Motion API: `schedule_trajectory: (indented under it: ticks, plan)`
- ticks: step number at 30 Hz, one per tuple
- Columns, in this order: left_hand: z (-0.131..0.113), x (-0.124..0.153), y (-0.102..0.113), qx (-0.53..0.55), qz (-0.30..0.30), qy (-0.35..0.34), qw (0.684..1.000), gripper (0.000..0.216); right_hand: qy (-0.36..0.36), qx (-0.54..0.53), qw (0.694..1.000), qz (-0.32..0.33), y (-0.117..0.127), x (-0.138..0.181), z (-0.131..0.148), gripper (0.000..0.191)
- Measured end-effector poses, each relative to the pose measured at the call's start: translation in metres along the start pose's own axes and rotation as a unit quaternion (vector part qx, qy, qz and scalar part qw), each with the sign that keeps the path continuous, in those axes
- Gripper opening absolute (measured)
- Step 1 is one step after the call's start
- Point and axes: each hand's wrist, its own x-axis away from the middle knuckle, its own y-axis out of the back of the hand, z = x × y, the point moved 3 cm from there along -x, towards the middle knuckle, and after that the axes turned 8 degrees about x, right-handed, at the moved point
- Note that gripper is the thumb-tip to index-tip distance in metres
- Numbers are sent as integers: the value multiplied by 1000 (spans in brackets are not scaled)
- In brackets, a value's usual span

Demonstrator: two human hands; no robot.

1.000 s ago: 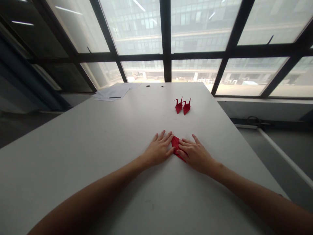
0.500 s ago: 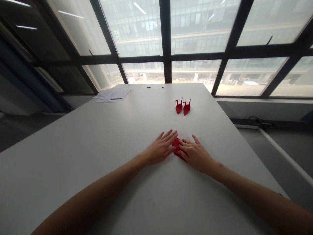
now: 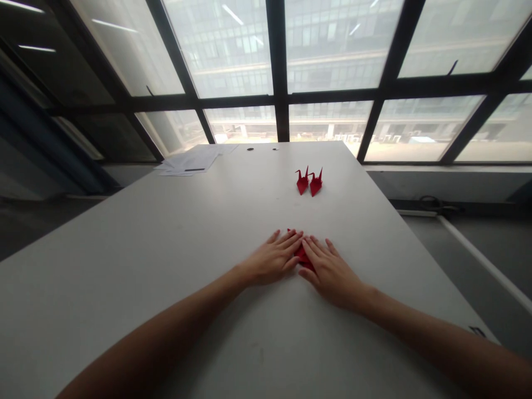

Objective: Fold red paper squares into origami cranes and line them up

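The person leans over the white table with both palms down. The left hand and right hand lie flat, fingers stretched out and nearly meeting, gripping nothing and pressing on a folded red paper that shows only in the gap between them. Farther off stand two red paper cranes, side by side. A stack of white sheets lies at the far left corner.

Left hand and right hand drew together, covering more red paper.
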Motion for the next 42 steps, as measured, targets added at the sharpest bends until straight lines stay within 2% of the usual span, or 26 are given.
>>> schedule_trajectory:
  ticks: [3,7,12,15,16,18,20,22,25,31,36,38,40,42]
  plan:
    - [-2,0,-2,3,-7,2,1000,55,6,19,999,34,-8,5,7,82]
    - [6,-2,-2,5,-32,30,999,55,7,25,999,41,-7,6,6,79]
    - [32,-4,7,-23,-75,105,991,56,7,29,999,42,-5,5,6,76]
    - [38,-3,14,-16,-110,147,983,59,3,31,998,46,-5,5,6,77]
    - [36,-3,16,-13,-119,138,983,58,4,30,998,49,-5,4,6,77]
    - [27,-4,16,-6,-108,79,991,56,10,26,998,54,-5,3,5,77]
    - [16,-5,12,5,-60,8,998,56,20,19,998,54,-4,1,3,75]
    - [11,-4,7,14,-18,-15,1000,57,33,11,998,50,-3,0,1,72]
    - [16,0,6,3,-15,20,1000,56,51,5,998,37,-1,-1,-1,68]
    - [36,10,14,-52,-76,94,991,54,56,12,998,33,-1,-1,-3,66]
    - [37,8,16,-54,-132,153,978,54,55,12,998,37,-1,-1,0,67]
    - [31,5,15,-35,-128,111,985,54,56,5,998,35,-1,-1,0,66]
    - [22,3,12,-13,-87,40,995,54,60,-4,998,35,0,-3,-2,65]
    - [15,1,8,4,-36,-2,999,56,66,-11,997,37,2,-6,-8,63]
